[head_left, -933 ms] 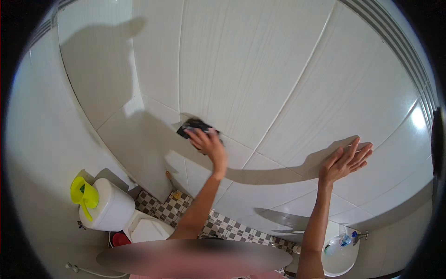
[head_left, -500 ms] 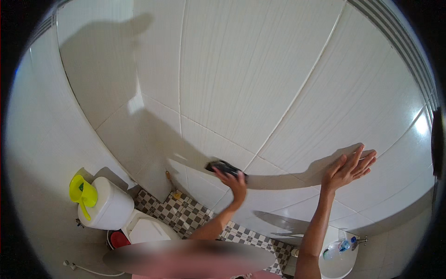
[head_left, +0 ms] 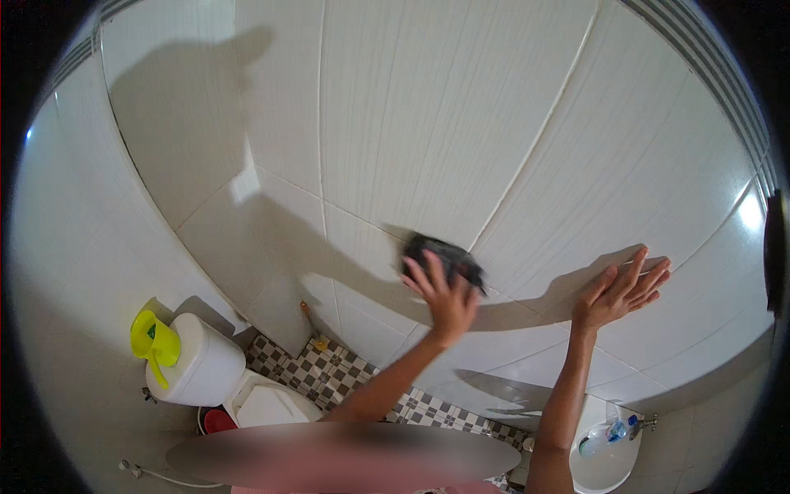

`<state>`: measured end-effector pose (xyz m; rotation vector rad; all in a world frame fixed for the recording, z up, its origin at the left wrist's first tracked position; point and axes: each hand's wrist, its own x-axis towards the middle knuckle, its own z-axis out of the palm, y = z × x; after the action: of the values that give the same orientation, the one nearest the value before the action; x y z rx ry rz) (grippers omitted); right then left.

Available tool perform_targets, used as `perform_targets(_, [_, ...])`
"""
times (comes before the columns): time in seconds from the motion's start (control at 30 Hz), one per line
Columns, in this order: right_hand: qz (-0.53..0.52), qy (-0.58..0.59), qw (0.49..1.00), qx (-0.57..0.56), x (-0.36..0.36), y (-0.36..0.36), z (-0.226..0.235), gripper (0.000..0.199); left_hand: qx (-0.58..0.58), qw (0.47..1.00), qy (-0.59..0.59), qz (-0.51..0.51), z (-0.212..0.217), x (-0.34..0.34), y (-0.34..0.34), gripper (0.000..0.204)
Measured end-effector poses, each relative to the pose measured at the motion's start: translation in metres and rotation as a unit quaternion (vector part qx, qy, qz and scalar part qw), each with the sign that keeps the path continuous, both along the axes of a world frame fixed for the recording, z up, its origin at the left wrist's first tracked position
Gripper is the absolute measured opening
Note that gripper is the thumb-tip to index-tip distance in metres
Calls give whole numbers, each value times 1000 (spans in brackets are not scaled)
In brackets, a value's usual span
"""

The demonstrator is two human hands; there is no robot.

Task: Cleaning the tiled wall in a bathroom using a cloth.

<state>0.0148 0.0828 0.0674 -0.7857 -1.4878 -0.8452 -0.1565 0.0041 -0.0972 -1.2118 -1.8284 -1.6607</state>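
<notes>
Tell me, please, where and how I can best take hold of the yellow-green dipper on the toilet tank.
The handle of the yellow-green dipper is probably the best part to grip, coming from the picture's lower edge. It is slim and points that way from the wide body, which rests on the white toilet tank.

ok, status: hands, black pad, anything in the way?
Left hand: blurred, roughly rectangular black pad held at pale wall tiles. Right hand: open at tiles, nothing held. Nothing visibly blocking pad.
</notes>
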Motion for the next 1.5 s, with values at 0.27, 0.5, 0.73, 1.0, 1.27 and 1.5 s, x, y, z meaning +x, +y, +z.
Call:
perform_targets(0.27, [1,-9,1000,-10,2,-1,1,48,-215,952,194,-98,-177,39,-15,38])
perform_targets(0.5, [-6,-6,1000,6,3,0,0,45,100,992,-75,-1,-128,-113,-22,74])
perform_targets(0.73, [-17,4,1000,-1,-2,-1,1,46,95,979,-87,156,-44,-293,-45,70])
perform_targets(1.0, [-7,10,1000,0,-6,-1,4,46,114,835,-527,114,-147,-242,-30,86])
perform_targets(1.27, [-14,-3,1000,2,0,2,-1,46,69,916,-388,76,-118,-86,-2,70])
perform_targets(1.5, [-2,5,1000,10,-6,-2,4,46,102,967,-147,184,21,-230,-31,59])
